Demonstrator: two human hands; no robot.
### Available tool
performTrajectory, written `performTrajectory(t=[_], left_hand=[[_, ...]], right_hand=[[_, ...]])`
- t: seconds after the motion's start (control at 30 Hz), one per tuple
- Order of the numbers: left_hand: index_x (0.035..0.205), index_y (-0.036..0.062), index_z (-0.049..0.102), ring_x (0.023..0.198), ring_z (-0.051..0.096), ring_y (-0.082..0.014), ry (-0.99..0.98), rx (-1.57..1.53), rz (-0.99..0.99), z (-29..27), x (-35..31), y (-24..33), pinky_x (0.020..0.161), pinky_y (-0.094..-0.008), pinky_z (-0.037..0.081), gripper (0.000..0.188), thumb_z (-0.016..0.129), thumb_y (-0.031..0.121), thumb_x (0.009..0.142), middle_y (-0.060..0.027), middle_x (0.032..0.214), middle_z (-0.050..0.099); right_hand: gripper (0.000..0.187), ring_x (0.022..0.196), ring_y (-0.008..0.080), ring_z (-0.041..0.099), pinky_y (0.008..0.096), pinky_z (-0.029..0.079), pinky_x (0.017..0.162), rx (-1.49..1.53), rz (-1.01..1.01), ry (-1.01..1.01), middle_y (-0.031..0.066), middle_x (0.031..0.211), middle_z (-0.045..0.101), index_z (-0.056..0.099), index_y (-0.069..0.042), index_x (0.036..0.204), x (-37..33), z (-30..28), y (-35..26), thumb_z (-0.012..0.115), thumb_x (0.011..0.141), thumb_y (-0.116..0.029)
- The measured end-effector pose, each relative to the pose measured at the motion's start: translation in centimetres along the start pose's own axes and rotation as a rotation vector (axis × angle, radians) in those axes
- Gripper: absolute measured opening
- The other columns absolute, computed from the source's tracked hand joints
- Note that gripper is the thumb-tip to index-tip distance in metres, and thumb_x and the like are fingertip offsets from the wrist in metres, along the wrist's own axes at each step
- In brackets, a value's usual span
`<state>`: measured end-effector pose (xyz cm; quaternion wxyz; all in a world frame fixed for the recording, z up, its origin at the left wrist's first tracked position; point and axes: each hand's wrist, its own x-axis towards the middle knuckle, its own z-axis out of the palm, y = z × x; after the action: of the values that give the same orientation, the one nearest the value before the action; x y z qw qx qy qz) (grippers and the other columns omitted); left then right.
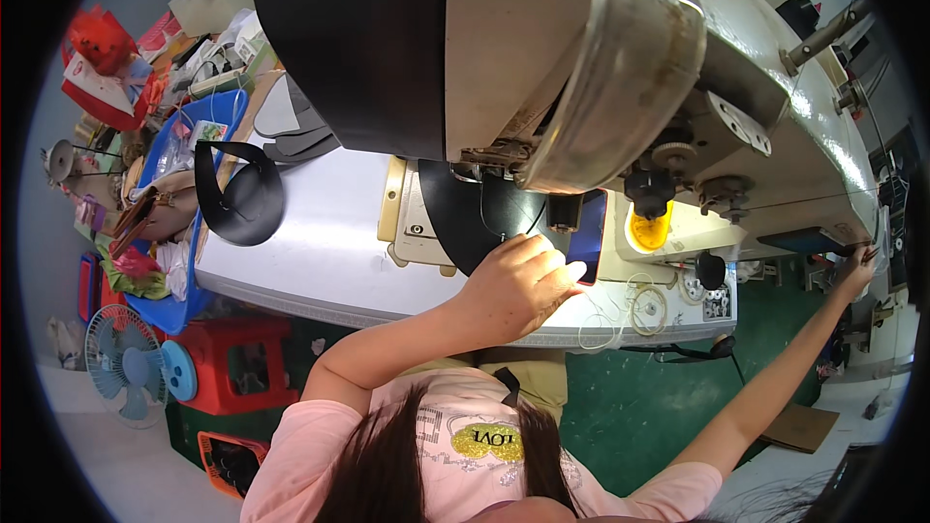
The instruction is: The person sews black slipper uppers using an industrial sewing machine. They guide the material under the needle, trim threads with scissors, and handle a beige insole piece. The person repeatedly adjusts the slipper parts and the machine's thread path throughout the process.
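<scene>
A large sewing machine (542,58) fills the top of the view. Beneath its needle area lies a black, smooth, leather-like piece (455,218), its far part hidden by the machine head. My left hand (523,286) is closed in a pinch at this piece's near right edge, just below the needle area. A thin dark tip shows above its fingers, too small to name. Far to the right, my right arm reaches out to the machine's end. There my right hand (852,273) has curled fingers around something dark that I cannot make out.
A looped black piece (242,199) lies on the white table (291,252), left of the machine. Next to my left hand are a phone (587,237) and a roll of tape (648,310). Farther left stand a blue basin (174,305), red stool (228,368) and fan (131,363).
</scene>
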<state>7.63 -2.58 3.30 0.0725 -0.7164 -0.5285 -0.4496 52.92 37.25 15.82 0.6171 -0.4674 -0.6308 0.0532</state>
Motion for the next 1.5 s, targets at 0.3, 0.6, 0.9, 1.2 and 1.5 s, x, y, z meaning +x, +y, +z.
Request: performTrajectory(t=[0.3,0.6,0.9,1.2,1.5], left_hand=[[0.096,0.003,0.06,0.073,0.054,-0.0236,-0.023,-0.069,0.04,0.2,-0.5,1.3,0.064,-0.0337,0.044,0.024,0.068,0.013,0.075,-0.0073,0.08,0.056],[0.089,-0.0014,0.059,0.077,0.056,-0.0246,-0.112,-0.128,0.035,1.0,-3.2,2.7,0.069,-0.0361,0.047,0.023,0.067,0.01,0.071,-0.0101,0.079,0.057],[0.083,-0.0001,0.061,0.07,0.057,-0.023,-0.261,-0.466,-0.243,-1.4,-6.2,0.4,0.065,-0.0312,0.047,0.017,0.065,0.016,0.078,-0.0088,0.074,0.058],[0.071,0.0029,0.056,0.053,0.048,-0.0105,0.424,-1.17,-1.056,-3.0,-6.8,-7.1,0.052,-0.0221,0.037,0.04,0.051,0.037,0.091,-0.0038,0.062,0.053],[0.092,0.002,0.058,0.076,0.056,-0.0066,0.481,-1.128,-1.052,-2.2,-3.3,-4.4,0.069,-0.0243,0.047,0.014,0.065,0.011,0.083,-0.0005,0.085,0.06]], right_hand=[[0.027,0.075,0.0141,0.053,0.0234,0.045,0.064,0.167,0.057,0.292,0.0064,0.091,0.058,0.059,0.002,0.104,-9.5,2.9,-2.3,0.059,0.087,-0.02],[0.021,0.062,0.0072,0.051,0.0203,0.04,0.057,0.728,0.374,-1.19,0.0089,0.08,0.064,0.057,0.002,0.104,-34.6,12.7,-26.5,0.055,0.086,-0.009],[0.02,0.043,0.0021,0.029,0.0182,0.019,0.04,0.91,0.763,-1.335,-0.0054,0.056,0.038,0.059,0.002,0.095,-35.2,15.4,-27.9,0.056,0.087,-0.017],[0.012,0.059,0.0015,0.034,0.0166,0.027,0.053,0.657,0.269,-0.953,-0.0076,0.069,0.042,0.059,-0.006,0.091,-34.8,20.2,-19.9,0.053,0.09,-0.015],[0.024,0.071,0.0076,0.044,0.0225,0.038,0.066,0.404,0.177,-0.886,0.0009,0.082,0.051,0.051,-0.002,0.099,-35.4,23.3,-17.5,0.056,0.087,-0.023]])
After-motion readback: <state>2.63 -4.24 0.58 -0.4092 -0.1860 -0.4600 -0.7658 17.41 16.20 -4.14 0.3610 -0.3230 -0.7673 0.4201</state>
